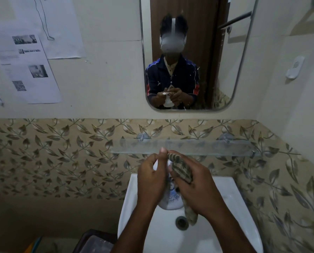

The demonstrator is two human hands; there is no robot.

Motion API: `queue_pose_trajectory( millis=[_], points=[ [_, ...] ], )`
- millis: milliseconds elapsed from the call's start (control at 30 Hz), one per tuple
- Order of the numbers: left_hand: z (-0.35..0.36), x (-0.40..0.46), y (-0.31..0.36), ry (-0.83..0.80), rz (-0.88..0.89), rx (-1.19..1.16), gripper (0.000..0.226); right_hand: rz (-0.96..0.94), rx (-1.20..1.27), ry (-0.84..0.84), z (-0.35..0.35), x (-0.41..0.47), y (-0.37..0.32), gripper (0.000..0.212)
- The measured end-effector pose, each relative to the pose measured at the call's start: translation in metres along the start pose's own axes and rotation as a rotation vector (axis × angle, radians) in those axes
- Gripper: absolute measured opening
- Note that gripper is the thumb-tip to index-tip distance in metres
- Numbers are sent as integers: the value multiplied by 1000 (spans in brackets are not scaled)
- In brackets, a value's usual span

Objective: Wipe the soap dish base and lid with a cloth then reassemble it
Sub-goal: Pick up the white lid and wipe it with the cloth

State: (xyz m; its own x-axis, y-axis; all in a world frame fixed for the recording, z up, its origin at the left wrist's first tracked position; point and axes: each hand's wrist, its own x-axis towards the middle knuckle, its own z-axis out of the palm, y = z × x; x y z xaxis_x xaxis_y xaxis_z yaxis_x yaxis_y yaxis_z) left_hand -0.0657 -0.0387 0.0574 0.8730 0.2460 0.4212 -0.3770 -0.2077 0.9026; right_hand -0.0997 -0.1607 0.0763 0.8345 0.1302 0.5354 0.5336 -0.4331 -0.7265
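Soap dish piece [169,199], white with some blue print on it, is being held up over the white sink [231,207], right in front of the person and below the glass shelf [207,146]. Can't really tell if it's the base or the lid, most of it is sitting behind the hands. The left hand [150,178] is wrapping its fingers around the left side of it, thumb sticking up toward the shelf. The right hand [196,189] is gripping a striped greenish cloth [181,170] and pressing it against the right side of the dish, with a tail of the cloth hanging down just above the drain [181,222]. So both hands are closed around something, neither one spread wide.

Up on the wall the mirror [194,52] is showing the person in a dark jacket with the same dish and cloth in front of the chest. Printed papers [24,66] are sticking to the wall on the left, and the leaf-pattern tiles [61,152] are running behind the sink.
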Motion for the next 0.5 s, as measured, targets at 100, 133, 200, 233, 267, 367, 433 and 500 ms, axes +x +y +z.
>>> queue_pose_trajectory(
  millis=[100, 133, 200, 233, 267, 367, 433, 500],
  points=[
    [0, 4, 4, 7, 128, 25, 59, -105, -155, 77, 3, 9, -8, 41],
    [-1, 4, 8, 33, 145, 9, 60, -100, -104, 101, 5, 11, -8, 42],
    [-4, 8, 18, 159, 69, -70, 63, -27, 50, 138, 12, 8, -7, 43],
    [-6, 12, 24, 257, -53, -164, 62, 36, 122, 141, 17, 3, -5, 43],
    [-8, 18, 28, 335, -186, -270, 60, 98, 196, 137, 23, -3, -3, 40],
    [-12, 26, 33, 328, -302, -317, 54, 174, 255, 152, 30, -13, 0, 40],
    [-7, 20, 35, 200, -173, -193, 51, 135, 151, 184, 22, -4, -2, 43],
    [-1, 13, 34, 77, -2, -96, 53, 41, 54, 199, 11, 10, -9, 43]
  ],
)
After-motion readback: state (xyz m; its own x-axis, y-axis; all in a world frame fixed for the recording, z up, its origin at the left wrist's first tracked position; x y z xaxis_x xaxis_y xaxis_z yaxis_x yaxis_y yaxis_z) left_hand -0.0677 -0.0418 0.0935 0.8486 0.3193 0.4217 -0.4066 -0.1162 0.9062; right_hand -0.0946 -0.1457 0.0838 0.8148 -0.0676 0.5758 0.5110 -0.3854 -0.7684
